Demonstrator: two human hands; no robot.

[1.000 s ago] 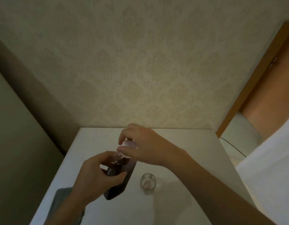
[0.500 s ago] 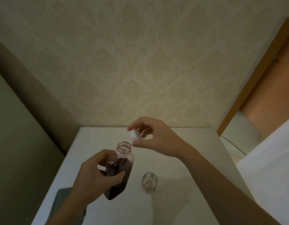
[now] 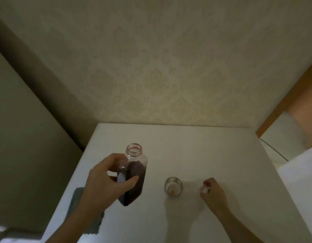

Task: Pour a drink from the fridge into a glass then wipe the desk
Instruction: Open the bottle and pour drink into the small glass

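Your left hand [image 3: 109,183] wraps the bottle [image 3: 134,176], fingers behind it and thumb across the front: a firm, closed grip. The bottle is uncapped, holds dark liquid, and tilts slightly above the white tabletop [image 3: 195,146]. Your right hand [image 3: 213,192] rests low on the tabletop, fingers curled in a narrow pinch on the white cap [image 3: 205,190]. The glass [image 3: 173,186] stands upright between your hands, near the cap. A grey cloth [image 3: 85,211] lies under your left forearm at the tabletop's left edge.
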